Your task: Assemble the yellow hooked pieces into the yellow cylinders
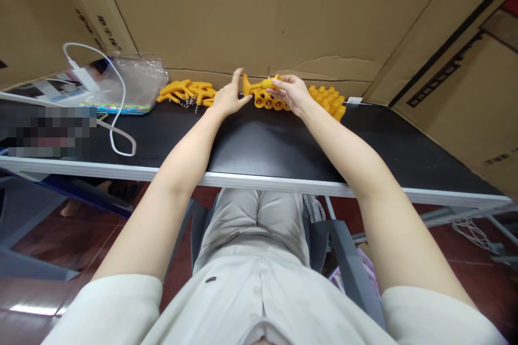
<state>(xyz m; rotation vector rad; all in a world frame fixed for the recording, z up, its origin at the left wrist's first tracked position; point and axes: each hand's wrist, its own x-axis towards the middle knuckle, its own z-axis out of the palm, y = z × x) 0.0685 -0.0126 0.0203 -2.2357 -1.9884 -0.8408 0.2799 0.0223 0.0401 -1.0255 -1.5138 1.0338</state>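
Note:
My right hand [297,94] pinches a yellow corkscrew [259,85] by its narrow body, holding it sideways above the table with its crosswise handle pointing left. Just beside that handle, my left hand [230,98] is open, thumb and fingers apart; I cannot tell whether it touches the handle. Left of it lies a pile of yellow corkscrew handles [188,90] with bare metal spirals showing. Beneath the held piece is a row of yellow hollow sleeves [268,103], their round openings facing me. More yellow sleeves [327,101] stand grouped to the right, partly behind my right hand.
Clear plastic bags [137,78] and a white charger [87,78] with a looping cable lie at the left of the black table [275,151]. Cardboard [243,16] walls the back and right. A pale metal edge [275,182] runs along the front.

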